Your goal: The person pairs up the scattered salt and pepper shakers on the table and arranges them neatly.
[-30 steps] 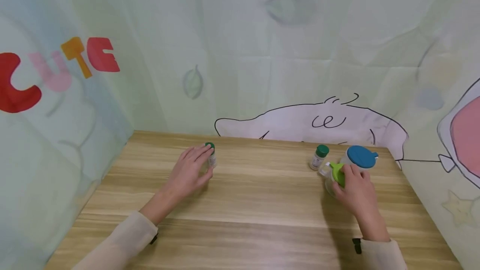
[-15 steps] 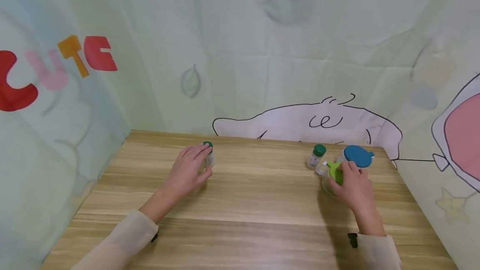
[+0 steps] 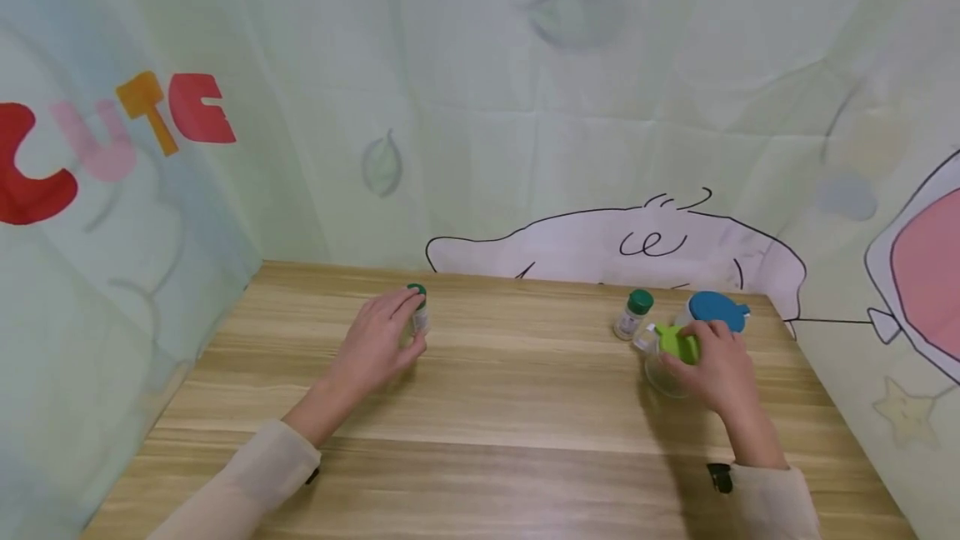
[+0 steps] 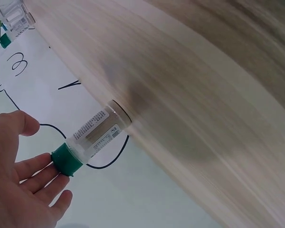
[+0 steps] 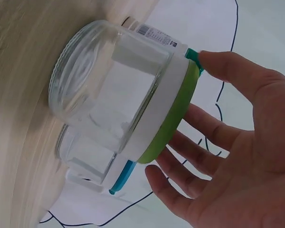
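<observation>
In the head view, my left hand [image 3: 378, 338] is at a small clear spice bottle [image 3: 420, 321] with a green cap, upright on the table. The left wrist view shows the fingertips touching the green cap [image 4: 66, 160], while the thumb stays apart from the bottle. My right hand [image 3: 716, 365] is at a clear glass jar [image 3: 663, 375] with a lime-green lid [image 3: 677, 344]. From the right wrist, its relaxed fingers appear spread at the lid's edge, not wrapped around it; whether the thumb touches is unclear.
A second green-capped spice bottle [image 3: 633, 315] stands behind and left of the jar. Close behind the jar is another container with a blue lid [image 3: 716, 311]. A printed curtain [image 3: 480, 148] borders the wooden table [image 3: 487, 407] at the back.
My right hand has shifted slightly right, uncovering more of the lime-green lid. The left hand stays at its bottle. The whole head view has shifted a little.
</observation>
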A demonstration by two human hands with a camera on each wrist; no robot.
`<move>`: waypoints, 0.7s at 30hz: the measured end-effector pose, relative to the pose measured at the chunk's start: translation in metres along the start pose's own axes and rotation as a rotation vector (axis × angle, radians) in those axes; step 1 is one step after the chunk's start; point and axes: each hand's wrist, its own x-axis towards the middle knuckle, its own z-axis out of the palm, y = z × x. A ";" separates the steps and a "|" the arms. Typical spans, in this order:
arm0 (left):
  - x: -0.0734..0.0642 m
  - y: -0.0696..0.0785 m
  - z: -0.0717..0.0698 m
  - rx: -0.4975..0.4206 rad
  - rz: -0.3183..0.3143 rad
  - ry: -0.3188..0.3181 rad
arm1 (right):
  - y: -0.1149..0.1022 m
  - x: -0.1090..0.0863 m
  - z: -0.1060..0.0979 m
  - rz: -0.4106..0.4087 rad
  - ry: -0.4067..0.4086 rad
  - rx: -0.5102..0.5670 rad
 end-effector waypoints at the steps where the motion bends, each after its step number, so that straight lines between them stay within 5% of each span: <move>1: 0.000 0.000 0.000 -0.002 0.002 0.001 | 0.001 0.000 0.000 0.003 0.010 0.006; 10: -0.008 -0.004 0.001 0.006 0.016 0.063 | 0.006 0.004 0.008 0.027 -0.046 0.057; 21: -0.002 0.001 -0.003 -0.014 -0.008 -0.030 | 0.015 -0.001 0.009 0.059 -0.066 0.102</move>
